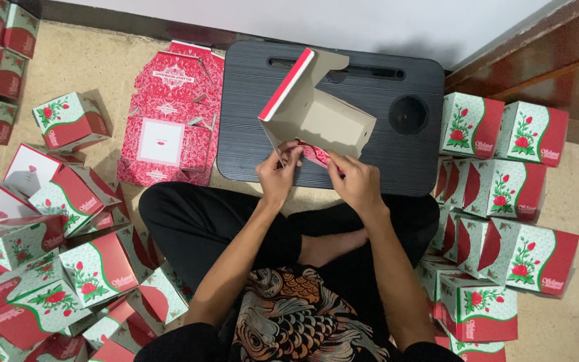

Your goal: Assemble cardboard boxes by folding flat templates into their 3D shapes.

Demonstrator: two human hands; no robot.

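Observation:
Both hands hold a half-folded cardboard box [316,110], grey-brown inside with a red printed outside, tilted over a small black lap desk [370,144]. My left hand [279,175] pinches the box's lower left flap. My right hand [354,181] grips the lower right flap, where a red printed edge shows between the fingers. I sit cross-legged on the floor in black trousers, with the desk just past my knees.
A stack of flat red box blanks [169,114] lies left of the desk. Several folded boxes with rose prints are heaped on the left [68,268] and stacked on the right [504,174]. A white wall and a wooden door frame [537,47] lie behind.

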